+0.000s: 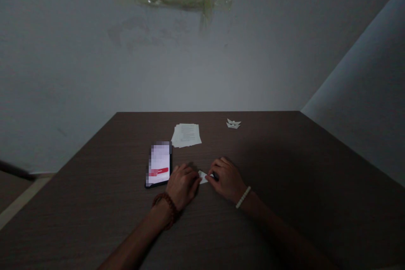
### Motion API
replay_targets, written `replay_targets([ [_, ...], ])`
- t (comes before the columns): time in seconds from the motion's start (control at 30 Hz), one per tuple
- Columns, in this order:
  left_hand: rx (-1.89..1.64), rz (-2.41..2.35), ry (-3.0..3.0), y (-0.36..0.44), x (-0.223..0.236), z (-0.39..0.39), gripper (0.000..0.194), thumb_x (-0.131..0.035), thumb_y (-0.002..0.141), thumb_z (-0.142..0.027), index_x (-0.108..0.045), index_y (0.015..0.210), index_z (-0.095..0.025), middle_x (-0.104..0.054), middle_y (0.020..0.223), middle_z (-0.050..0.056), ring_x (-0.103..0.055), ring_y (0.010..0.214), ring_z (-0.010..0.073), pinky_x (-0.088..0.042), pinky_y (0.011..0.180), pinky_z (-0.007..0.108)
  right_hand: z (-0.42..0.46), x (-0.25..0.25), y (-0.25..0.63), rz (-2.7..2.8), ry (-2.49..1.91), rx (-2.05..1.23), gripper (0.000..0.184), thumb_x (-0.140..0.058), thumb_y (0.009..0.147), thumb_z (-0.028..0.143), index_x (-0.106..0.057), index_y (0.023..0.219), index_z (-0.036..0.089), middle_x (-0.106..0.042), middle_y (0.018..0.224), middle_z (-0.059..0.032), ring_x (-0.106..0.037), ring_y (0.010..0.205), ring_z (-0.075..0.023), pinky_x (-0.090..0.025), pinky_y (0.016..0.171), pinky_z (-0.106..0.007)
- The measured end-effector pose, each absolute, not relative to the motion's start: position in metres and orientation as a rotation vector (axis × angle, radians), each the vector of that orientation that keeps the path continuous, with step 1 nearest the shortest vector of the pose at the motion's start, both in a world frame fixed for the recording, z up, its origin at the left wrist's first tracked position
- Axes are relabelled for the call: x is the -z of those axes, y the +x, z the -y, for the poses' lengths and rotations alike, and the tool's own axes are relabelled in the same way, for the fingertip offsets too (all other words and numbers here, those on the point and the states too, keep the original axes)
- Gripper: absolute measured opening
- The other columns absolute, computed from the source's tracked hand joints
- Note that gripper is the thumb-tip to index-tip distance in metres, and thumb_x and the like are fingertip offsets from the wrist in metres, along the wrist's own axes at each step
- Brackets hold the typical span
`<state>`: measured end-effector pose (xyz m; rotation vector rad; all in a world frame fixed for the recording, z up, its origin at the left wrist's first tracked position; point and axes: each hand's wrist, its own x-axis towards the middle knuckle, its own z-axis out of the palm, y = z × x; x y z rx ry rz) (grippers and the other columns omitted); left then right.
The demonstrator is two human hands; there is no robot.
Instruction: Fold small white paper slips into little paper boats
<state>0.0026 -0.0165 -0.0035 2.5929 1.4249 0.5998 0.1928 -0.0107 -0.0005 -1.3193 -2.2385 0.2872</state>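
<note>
A small piece of white paper (pixel 203 176) lies between my hands, low over the table. My left hand (pixel 183 183) has its thumb and fingers closed on the paper's left edge. On the other side, my right hand (pixel 226 178) pinches the right part of the paper with curled fingers. Both hands cover portions of the paper, so its full shape and folds are hidden. Just left of my left hand lies a phone or tablet (pixel 160 162) with a lit screen and a red patch near its bottom.
The brown table (pixel 126 228) ends at a grey wall (pixel 202 71). A stack of printed paper sheets (pixel 187 135) lies beyond the device. Folded paper boats (pixel 233 124) sit toward the far edge, right of centre. Clear tape (pixel 177 1) sticks to the wall.
</note>
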Motion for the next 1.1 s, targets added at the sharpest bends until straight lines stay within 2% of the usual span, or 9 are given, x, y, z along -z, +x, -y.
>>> replay_targets([
  [0.23,-0.61,-1.404,2.682,0.001,0.002,0.019,0.018,-0.048,0.088,-0.02,-0.064,0.079,-0.017,-0.061,0.082,0.007,-0.049,0.084,0.023,-0.036,0.072,0.036,0.01,0.0,0.192,2.229,-1.345,-0.291,0.011,-0.068,0.08,0.027,-0.065,0.075,0.018,-0.061,0.083,-0.0034,-0.052,0.086,-0.0184,-0.04,0.077,-0.03],
  [0.5,-0.503,-1.071,2.897,-0.017,0.001,0.019,0.028,-0.049,0.084,-0.01,-0.066,0.1,-0.024,-0.059,0.093,0.007,-0.046,0.087,0.0223,-0.034,0.072,0.035,0.01,0.001,0.192,2.222,-1.326,-0.288,0.01,-0.071,0.078,0.026,-0.065,0.074,0.019,-0.061,0.083,-0.0028,-0.052,0.084,-0.0182,-0.04,0.074,-0.03],
  [0.67,-0.469,-0.979,2.959,-0.022,-0.002,0.02,0.029,-0.052,0.079,-0.01,-0.066,0.101,-0.022,-0.059,0.094,0.008,-0.046,0.085,0.0222,-0.035,0.07,0.035,0.008,0.003,0.192,2.216,-1.326,-0.281,0.01,-0.071,0.078,0.028,-0.066,0.076,0.019,-0.061,0.083,-0.0028,-0.052,0.085,-0.0186,-0.04,0.075,-0.031],
  [0.87,-0.438,-1.043,2.958,-0.016,-0.005,0.024,0.026,-0.045,0.086,-0.013,-0.066,0.098,-0.021,-0.056,0.087,0.008,-0.047,0.084,0.0224,-0.036,0.07,0.036,0.005,0.002,0.194,2.14,-1.369,-0.199,0.016,-0.074,0.076,0.029,-0.062,0.078,0.019,-0.061,0.086,-0.0038,-0.052,0.087,-0.0206,-0.041,0.079,-0.033],
  [1.1,-0.446,-1.075,2.948,-0.014,-0.003,0.027,0.028,-0.047,0.082,-0.013,-0.064,0.104,-0.02,-0.055,0.091,0.009,-0.047,0.084,0.0227,-0.038,0.072,0.037,0.011,0.002,0.193,2.176,-1.272,-0.175,0.009,-0.069,0.079,0.026,-0.064,0.078,0.019,-0.059,0.086,-0.0043,-0.05,0.087,-0.02,-0.041,0.079,-0.033],
])
